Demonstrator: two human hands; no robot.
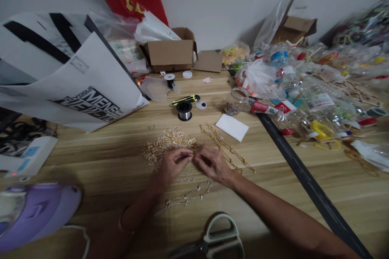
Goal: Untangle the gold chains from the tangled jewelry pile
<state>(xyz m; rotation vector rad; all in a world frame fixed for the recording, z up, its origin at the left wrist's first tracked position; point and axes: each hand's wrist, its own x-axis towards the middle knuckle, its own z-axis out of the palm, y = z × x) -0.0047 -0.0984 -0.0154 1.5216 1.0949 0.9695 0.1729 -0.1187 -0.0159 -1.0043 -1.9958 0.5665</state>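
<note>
My left hand (175,163) and my right hand (214,163) meet over the table, fingertips pinched together. Whatever sits between them is too small to make out. Just behind my left hand lies a pile of small gold and silver pieces (170,139), partly covered by the fingers. To the right of my right hand, gold chains (226,147) are laid out slanting. Nearer to me, below the hands, lies a silver chain (188,197) with bead-like parts. A spool of silvery wire (184,111) stands beyond the pile, beside a black and yellow cutter (185,100).
Scissors (223,234) lie at the near edge. A purple iron-like appliance (42,214) is at left, below a large white bag (91,85). A bead jar (234,103) and white paper (232,127) lie right of centre. Plastic bottles (322,101) crowd the right. Behind stands a cardboard box (172,54).
</note>
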